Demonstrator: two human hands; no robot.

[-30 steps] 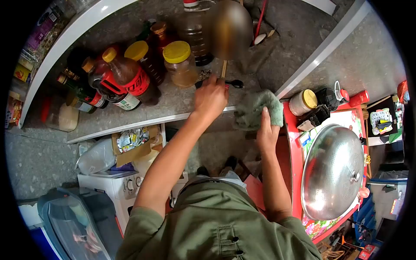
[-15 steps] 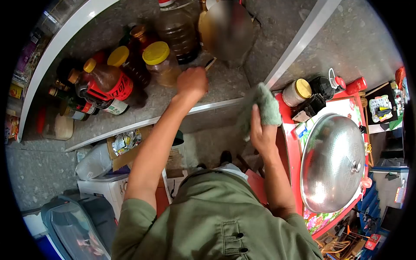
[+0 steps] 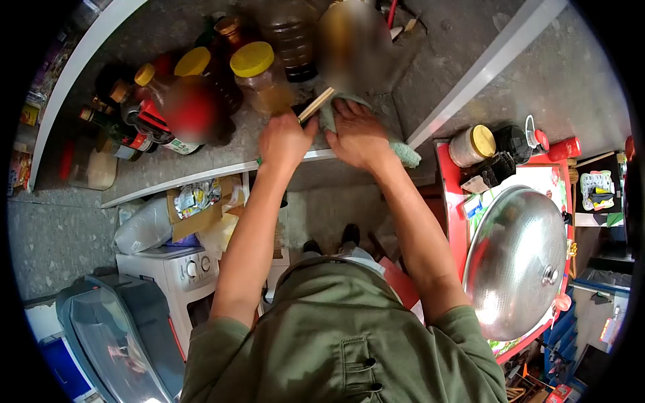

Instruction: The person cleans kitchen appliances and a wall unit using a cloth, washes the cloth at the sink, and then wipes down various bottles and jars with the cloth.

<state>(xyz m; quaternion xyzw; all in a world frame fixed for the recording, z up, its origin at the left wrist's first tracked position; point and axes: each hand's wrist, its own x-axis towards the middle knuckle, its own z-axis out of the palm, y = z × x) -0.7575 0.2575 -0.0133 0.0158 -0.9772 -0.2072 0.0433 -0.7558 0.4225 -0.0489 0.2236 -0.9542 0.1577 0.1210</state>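
My left hand (image 3: 285, 143) is closed around a pair of wooden chopsticks (image 3: 317, 105), whose pale ends point up and to the right. It is over the front of the grey stone counter (image 3: 222, 158), just below a jar with a yellow lid (image 3: 261, 74). Beside it, my right hand (image 3: 359, 136) presses a pale green cloth (image 3: 405, 154) onto the counter surface. The fingers lie over the cloth, and part of it sticks out on both sides of the hand. Behind both hands stands a large plastic bottle of dark liquid (image 3: 293, 43), its top blurred.
Several sauce bottles (image 3: 111, 131) crowd the counter's left side. A blurred round object (image 3: 356, 47) stands at the back. To the right, a red-edged table (image 3: 451, 195) bears a big metal lid (image 3: 517, 262) and a yellow-capped jar (image 3: 472, 146). A white appliance (image 3: 178, 272) is below left.
My right hand has brought the green cloth from the air at the right down onto the counter, beside my left hand. My left hand has shifted slightly toward me, and the chopsticks show more clearly.
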